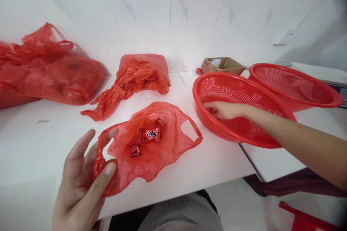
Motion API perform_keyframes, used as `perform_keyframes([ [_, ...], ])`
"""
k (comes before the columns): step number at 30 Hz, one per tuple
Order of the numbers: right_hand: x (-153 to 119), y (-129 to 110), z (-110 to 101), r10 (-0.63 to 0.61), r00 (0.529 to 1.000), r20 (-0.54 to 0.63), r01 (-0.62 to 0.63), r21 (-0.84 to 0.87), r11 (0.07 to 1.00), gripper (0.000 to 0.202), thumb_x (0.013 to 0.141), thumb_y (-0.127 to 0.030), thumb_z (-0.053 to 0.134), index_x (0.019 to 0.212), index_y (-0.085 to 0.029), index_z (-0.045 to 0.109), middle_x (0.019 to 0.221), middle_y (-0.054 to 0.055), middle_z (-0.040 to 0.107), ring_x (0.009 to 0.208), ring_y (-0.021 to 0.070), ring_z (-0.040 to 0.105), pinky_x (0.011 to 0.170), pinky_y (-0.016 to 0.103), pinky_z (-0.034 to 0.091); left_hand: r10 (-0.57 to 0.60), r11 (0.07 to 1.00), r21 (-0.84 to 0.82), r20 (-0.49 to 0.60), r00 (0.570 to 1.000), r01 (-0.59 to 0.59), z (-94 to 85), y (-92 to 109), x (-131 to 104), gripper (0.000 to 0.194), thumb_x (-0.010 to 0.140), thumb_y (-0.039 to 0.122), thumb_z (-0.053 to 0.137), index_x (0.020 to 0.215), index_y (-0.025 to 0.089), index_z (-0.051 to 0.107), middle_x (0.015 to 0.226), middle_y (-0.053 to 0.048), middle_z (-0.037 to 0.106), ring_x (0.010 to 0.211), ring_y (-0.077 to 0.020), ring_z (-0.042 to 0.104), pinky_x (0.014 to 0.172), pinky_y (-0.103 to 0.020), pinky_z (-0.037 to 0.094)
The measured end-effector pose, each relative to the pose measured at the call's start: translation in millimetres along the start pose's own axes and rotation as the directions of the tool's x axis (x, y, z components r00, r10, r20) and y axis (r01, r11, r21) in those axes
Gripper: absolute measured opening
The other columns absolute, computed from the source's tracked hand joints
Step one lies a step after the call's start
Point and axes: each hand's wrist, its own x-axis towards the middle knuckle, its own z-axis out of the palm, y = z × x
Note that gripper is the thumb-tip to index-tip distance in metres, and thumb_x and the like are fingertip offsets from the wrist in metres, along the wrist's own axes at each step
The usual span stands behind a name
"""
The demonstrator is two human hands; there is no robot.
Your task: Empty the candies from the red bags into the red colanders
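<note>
A thin red plastic bag lies open on the white table, with a few red wrapped candies inside. My left hand pinches the bag's left handle between thumb and fingers at the near edge. My right hand reaches into a red perforated basket at the right, fingers curled low inside it; what it holds, if anything, is hidden.
A second red basket sits behind the first. A stuffed red bag lies at the far left, a crumpled one at the back centre. A small cardboard box stands by the tiled wall.
</note>
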Motion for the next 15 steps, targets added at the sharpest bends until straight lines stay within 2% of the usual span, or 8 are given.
perform_keyframes([
  [2,0,-8,-17,-0.014,0.991,0.135,0.008,0.039,0.999,0.017,0.080,-0.018,0.054,0.092,-0.016,0.066,0.080,0.001,0.067,0.061,0.0061,0.060,0.058,0.020,0.042,-0.023,0.999,0.024,0.006,1.000,0.023,-2.4,-1,1,0.058,0.083,0.033,0.067,0.137,0.046,0.047,0.132,0.006,0.062,0.136,-0.0292,0.043,0.076,-0.024,0.065],
  [3,0,-13,-25,-0.018,0.989,0.150,0.010,0.052,0.999,0.018,0.082,-0.020,0.052,0.097,-0.018,0.063,0.084,0.001,0.066,0.064,0.0062,0.060,0.060,0.021,0.042,-0.040,0.999,0.029,0.014,0.999,0.039,-3.9,-2,2,0.060,0.082,0.033,0.068,0.136,0.046,0.047,0.131,0.007,0.063,0.135,-0.0291,0.044,0.075,-0.022,0.064],
  [5,-1,-26,-39,-0.028,0.995,0.098,0.022,0.062,0.998,0.019,0.081,-0.025,0.060,0.099,-0.021,0.058,0.085,0.000,0.064,0.067,0.0074,0.059,0.061,0.021,0.044,-0.053,0.999,0.010,0.018,0.998,0.053,-6.2,-7,6,0.063,0.080,0.032,0.070,0.136,0.047,0.047,0.131,0.007,0.063,0.133,-0.0296,0.048,0.072,-0.022,0.065],
  [7,-6,-42,-41,-0.074,0.991,0.108,0.064,0.093,0.994,0.025,0.076,-0.028,0.067,0.099,-0.023,0.057,0.084,-0.002,0.064,0.067,0.0096,0.060,0.061,0.022,0.047,-0.028,0.998,-0.052,0.047,0.999,0.031,-6.3,-12,10,0.064,0.079,0.030,0.070,0.136,0.047,0.047,0.132,0.006,0.062,0.128,-0.0296,0.052,0.068,-0.022,0.065],
  [9,-14,-62,-30,-0.154,0.971,0.184,0.132,0.125,0.983,0.025,0.076,-0.029,0.069,0.098,-0.025,0.059,0.085,-0.002,0.065,0.068,0.0122,0.061,0.060,0.024,0.049,0.006,0.994,-0.112,0.099,0.995,0.005,-4.4,-14,12,0.065,0.080,0.026,0.070,0.137,0.045,0.047,0.134,0.004,0.061,0.126,-0.0277,0.054,0.069,-0.021,0.064],
  [11,-22,-81,-9,-0.234,0.938,0.255,0.214,0.104,0.971,0.022,0.079,-0.029,0.066,0.099,-0.027,0.060,0.084,-0.002,0.066,0.068,0.0131,0.061,0.059,0.025,0.049,0.032,0.990,-0.140,0.148,0.988,-0.011,-2.3,-14,12,0.066,0.081,0.023,0.069,0.139,0.043,0.045,0.137,0.002,0.059,0.126,-0.0251,0.054,0.078,-0.021,0.062],
  [15,-27,-107,42,-0.324,0.908,0.266,0.329,0.025,0.944,0.032,0.081,-0.027,0.064,0.113,-0.030,0.062,0.085,-0.002,0.066,0.065,0.0129,0.060,0.058,0.025,0.048,0.051,0.989,-0.143,0.164,0.985,-0.028,-1.7,-8,6,0.065,0.085,0.021,0.067,0.141,0.040,0.042,0.141,-0.002,0.055,0.130,-0.0217,0.050,0.097,-0.027,0.054],
])
